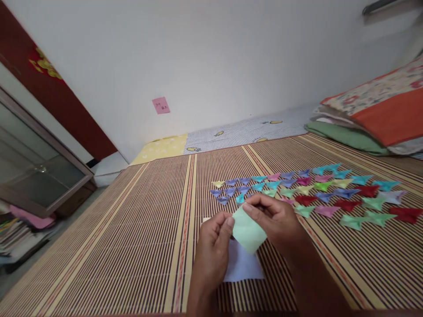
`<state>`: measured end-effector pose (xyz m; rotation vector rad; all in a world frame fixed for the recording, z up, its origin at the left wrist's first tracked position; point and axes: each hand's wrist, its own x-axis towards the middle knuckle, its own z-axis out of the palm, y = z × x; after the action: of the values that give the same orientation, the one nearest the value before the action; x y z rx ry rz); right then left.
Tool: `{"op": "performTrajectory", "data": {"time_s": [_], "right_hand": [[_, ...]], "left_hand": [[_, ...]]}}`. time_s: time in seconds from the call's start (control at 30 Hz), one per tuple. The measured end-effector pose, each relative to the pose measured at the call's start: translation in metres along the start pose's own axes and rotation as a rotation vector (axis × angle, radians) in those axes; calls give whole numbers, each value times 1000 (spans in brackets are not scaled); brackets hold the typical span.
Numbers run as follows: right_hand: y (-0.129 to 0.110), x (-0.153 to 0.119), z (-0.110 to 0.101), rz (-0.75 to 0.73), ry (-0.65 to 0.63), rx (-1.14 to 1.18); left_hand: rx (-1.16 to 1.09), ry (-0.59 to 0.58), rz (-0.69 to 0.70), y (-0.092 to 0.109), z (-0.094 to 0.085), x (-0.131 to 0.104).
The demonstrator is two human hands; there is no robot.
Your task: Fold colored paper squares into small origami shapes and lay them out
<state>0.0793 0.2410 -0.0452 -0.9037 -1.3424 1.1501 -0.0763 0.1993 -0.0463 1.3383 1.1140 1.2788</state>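
A light green square of paper (249, 231) is held up between both hands, turned with a corner downward. My left hand (216, 242) pinches its left corner between thumb and fingers. At its upper edge, my right hand (276, 220) grips the paper with the thumb on the near face. Below it, a pale lavender sheet (243, 266) lies on the striped mat (158, 229), partly covered by my left hand and the green paper. Several small folded paper shapes in many colours, such as a dark red one (406, 215), stand in rows beyond and to the right of my hands.
Folded bedding with an orange cover (383, 121) is piled at the right rear. A checked cloth (231, 132) runs along the white wall, where a pink note (161, 105) hangs. A glass-fronted cabinet (36, 163) and stacked books (16, 235) are at the left.
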Motion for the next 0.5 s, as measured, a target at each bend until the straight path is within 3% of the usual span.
{"op": "performTrajectory", "data": {"time_s": [0.17,0.37,0.5], "right_hand": [[1,0,0,88,-16,66],[8,3,3,35,-87,35],[10,4,4,67,-68,79]], "left_hand": [[-186,23,-40,7,1,-2],[-120,-152,-44,7,-7,-4],[-237,-85,-93,-3,-11,0]]}}
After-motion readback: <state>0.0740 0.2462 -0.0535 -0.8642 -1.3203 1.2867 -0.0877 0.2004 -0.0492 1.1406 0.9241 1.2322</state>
